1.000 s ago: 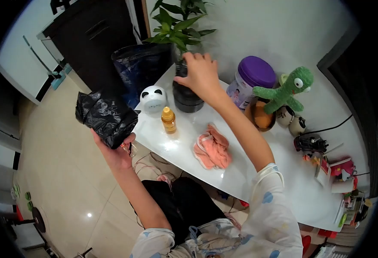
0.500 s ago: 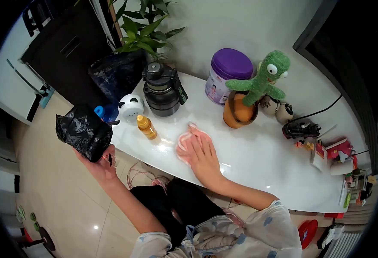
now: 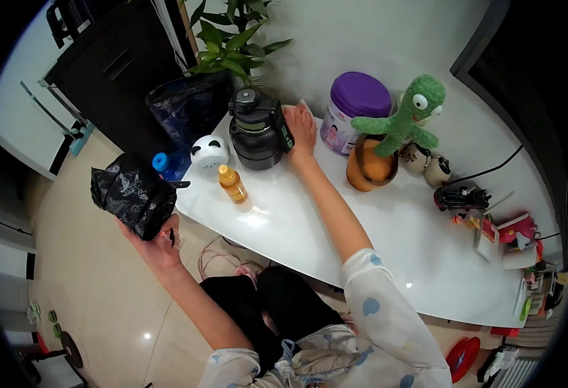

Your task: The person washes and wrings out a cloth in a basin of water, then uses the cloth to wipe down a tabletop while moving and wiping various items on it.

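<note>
My left hand is closed around a crumpled black plastic bag, held up left of the white table. Between the black bottle and the purple-lidded tub, my right hand presses down near the wall, fingers close together. The pink cloth is almost wholly hidden under it; only a pale edge shows by the fingertips. Left of the bottle sit a panda-faced white container and an amber bottle with a yellow cap.
A green plush toy stands in an orange-brown pot beside two small jars. Further right are a black toy car and assorted small items. A leafy plant and a blue-capped bottle are at the left.
The black bottle was first gripped by my right hand, then let go. That hand went onto the pink cloth and has since moved with it toward the wall. My left hand still holds the bag.
</note>
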Tool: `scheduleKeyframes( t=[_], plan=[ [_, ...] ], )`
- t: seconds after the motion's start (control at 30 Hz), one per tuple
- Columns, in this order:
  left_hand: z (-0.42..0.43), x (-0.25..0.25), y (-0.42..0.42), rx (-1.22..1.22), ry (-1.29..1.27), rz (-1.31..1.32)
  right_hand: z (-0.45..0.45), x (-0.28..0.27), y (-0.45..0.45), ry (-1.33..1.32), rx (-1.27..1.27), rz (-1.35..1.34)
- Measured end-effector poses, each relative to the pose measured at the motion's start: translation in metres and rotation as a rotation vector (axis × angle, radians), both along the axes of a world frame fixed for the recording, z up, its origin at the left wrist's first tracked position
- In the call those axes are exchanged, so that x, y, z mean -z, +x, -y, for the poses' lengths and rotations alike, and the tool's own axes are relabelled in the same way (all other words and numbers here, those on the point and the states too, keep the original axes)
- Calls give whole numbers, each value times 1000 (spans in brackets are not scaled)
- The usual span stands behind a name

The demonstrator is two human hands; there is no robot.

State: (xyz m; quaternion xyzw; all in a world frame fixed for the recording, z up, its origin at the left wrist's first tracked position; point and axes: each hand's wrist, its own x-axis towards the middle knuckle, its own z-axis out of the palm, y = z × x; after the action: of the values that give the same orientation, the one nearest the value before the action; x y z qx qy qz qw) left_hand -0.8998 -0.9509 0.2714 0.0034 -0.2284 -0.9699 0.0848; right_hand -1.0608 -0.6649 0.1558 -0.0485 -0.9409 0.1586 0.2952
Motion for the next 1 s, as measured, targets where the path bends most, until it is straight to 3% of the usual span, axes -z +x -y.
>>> scheduleKeyframes(
  t=[0.13, 0.2, 0.3, 0.37, 0.4, 0.47, 0.57, 0.67, 0.73, 0.83, 0.9, 0.97, 1.0],
  plan=[
    [-2, 0, 3, -56, -86, 43, -5, 0, -3, -23, 25, 107],
    [-4, -3, 2, -86, -78, 60, -7, -1, 32, 147, -44, -199],
    [3, 2, 1, -38, -56, 8, 4, 2, 95, 54, 3, -56],
    [2, -2, 0, -58, -62, -1, -9, 32, 110, -279, -164, -175],
    [1, -3, 0, -76, -66, -9, -8, 26, 109, -276, -165, -174],
    [4, 4, -2, -52, -78, -21, -13, 13, 106, 48, -90, 4],
    [-1, 3, 0, -73, -110, 19, -5, -24, 71, 82, -103, -80],
    [-1, 2, 1, -88, -117, 34, -14, 7, -1, -37, -38, -179],
    [-5, -3, 4, -69, -98, 21, -13, 2, -10, 112, 27, -127],
    [-11, -12, 5, -134, -62, 92, -13, -12, 33, 92, -29, -49],
    [-8, -8, 3, -125, -84, 72, -3, -15, 86, 110, -61, -185],
    [-8, -5, 3, -109, -106, 60, -5, 11, 143, 249, -147, -40],
    [-8, -6, 2, -123, -107, 76, 5, 1, 178, 141, -184, -73]
  ],
)
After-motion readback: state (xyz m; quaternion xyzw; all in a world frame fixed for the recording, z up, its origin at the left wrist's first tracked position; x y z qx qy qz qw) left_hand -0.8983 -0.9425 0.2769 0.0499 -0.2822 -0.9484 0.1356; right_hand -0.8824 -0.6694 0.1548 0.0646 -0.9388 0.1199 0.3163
